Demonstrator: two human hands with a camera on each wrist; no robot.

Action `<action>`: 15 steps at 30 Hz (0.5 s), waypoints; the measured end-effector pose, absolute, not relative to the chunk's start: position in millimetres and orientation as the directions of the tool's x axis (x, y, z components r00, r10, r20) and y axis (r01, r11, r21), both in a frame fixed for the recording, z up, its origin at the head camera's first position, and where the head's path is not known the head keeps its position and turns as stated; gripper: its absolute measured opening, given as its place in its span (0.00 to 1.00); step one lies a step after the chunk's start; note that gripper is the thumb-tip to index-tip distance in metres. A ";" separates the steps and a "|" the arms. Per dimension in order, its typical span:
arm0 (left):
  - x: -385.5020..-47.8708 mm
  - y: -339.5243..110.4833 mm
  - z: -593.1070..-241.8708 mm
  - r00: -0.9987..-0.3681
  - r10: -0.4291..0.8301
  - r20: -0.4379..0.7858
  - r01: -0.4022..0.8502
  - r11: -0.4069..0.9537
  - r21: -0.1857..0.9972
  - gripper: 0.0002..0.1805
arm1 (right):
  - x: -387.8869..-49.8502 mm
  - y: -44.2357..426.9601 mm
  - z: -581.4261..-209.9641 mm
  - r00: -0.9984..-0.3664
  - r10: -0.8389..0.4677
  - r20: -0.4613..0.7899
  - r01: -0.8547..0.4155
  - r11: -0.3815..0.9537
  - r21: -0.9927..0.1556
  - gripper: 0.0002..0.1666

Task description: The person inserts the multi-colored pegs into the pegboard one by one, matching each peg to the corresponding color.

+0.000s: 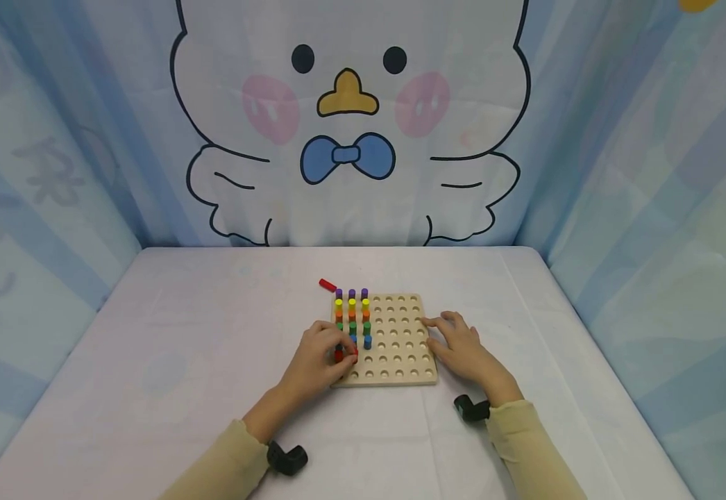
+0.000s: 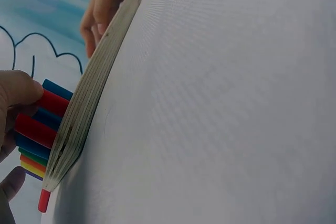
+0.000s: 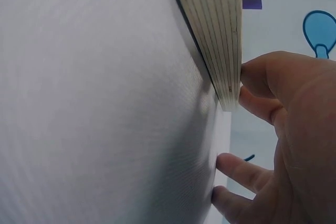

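A square wooden pegboard (image 1: pixel 398 350) lies on the table, its left columns filled with pegs in rows of purple, yellow, orange, green and blue. My left hand (image 1: pixel 313 360) is over the board's front left part and pinches a red peg (image 2: pixel 54 102) between thumb and finger. That peg stands upright at the board, beside another red peg (image 2: pixel 34 129). Fingers of my left hand cover part of the green and blue pegs in the head view. At the board's right edge, my right hand (image 1: pixel 465 349) touches the wood with its fingertips, other fingers spread on the cloth.
A loose red peg (image 1: pixel 327 285) lies behind the board's back left corner. White cloth covers the table (image 1: pixel 213 312). A curtain (image 1: pixel 350 208) with a cartoon bird hangs behind, and more curtains hang at both sides. Each wrist wears a black camera (image 1: pixel 287 460).
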State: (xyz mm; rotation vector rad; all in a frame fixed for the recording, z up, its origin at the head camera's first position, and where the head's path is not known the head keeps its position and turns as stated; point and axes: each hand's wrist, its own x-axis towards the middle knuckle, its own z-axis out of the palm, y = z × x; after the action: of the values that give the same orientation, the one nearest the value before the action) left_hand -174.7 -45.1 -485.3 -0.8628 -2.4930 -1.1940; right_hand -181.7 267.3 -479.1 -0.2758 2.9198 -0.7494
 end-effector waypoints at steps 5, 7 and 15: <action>-174.0 -45.7 -485.9 -0.808 0.406 0.426 0.587 0.507 0.631 0.10 | -181.0 266.8 -476.7 -0.977 -0.203 -0.068 -0.144 0.859 -0.491 0.26; -174.0 -46.6 -486.0 -0.811 0.412 0.415 0.582 0.506 0.637 0.10 | -180.8 266.6 -476.1 -0.976 -0.205 -0.070 -0.145 0.858 -0.492 0.26; -181.3 -49.0 -477.7 -0.853 0.348 0.389 0.519 0.495 0.697 0.05 | -180.8 266.7 -475.7 -0.976 -0.203 -0.074 -0.141 0.858 -0.494 0.26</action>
State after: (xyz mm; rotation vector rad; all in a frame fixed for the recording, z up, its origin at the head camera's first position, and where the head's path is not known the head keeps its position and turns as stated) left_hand -181.3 -49.0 -477.7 -0.7466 -2.5409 -1.2862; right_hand -180.8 266.7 -475.7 -0.2702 2.9086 -0.7587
